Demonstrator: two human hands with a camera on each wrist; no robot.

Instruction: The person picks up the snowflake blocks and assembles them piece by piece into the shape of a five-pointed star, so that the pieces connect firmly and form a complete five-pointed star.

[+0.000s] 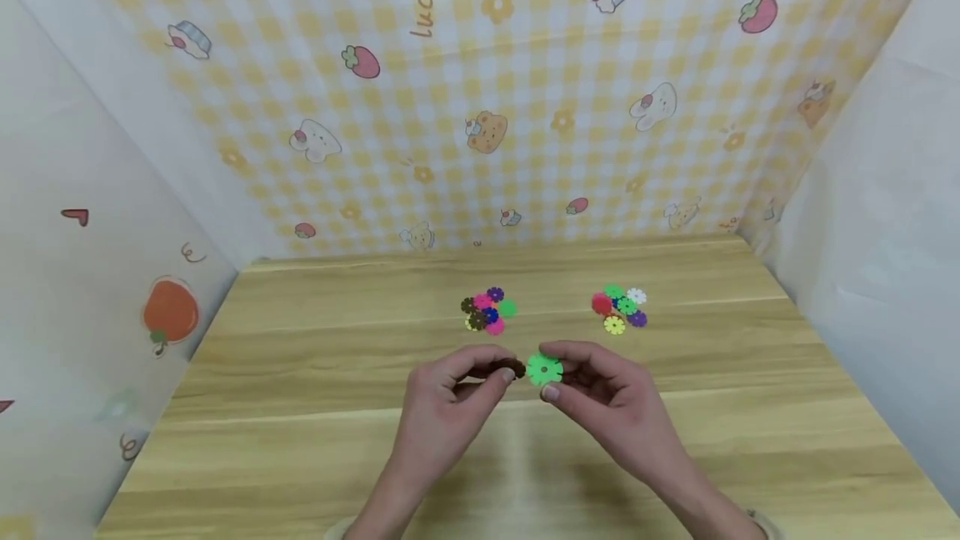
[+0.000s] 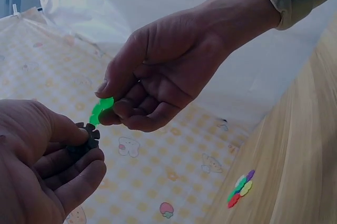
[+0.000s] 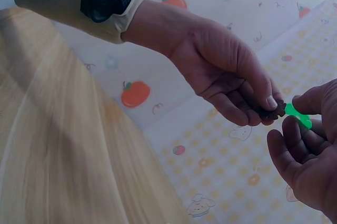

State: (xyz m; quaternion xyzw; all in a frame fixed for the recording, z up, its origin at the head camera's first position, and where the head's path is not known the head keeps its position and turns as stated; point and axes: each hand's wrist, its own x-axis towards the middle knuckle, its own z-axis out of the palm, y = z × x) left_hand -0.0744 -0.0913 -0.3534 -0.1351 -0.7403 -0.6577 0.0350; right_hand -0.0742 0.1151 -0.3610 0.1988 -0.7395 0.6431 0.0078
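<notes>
My left hand (image 1: 450, 407) pinches a dark brown notched disc (image 1: 513, 368) between thumb and fingers, its face turned nearly edge-on in the head view. Opposite it, my right hand (image 1: 611, 394) grips a bright green notched disc (image 1: 544, 370) by its right side, face toward the head camera. The two discs meet edge to edge above the table. In the left wrist view the green disc (image 2: 100, 109) slants down to the rim of the brown disc (image 2: 90, 138). The right wrist view shows their edges together too, with fingers covering much of both.
Beyond the hands lie two loose piles of colored notched discs on the wooden table (image 1: 300, 373). The left pile (image 1: 491, 315) has brown, pink, purple, blue and green ones; the right pile (image 1: 615, 324) has red, green, white, yellow and purple. A checked cloth (image 1: 450, 90) hangs behind.
</notes>
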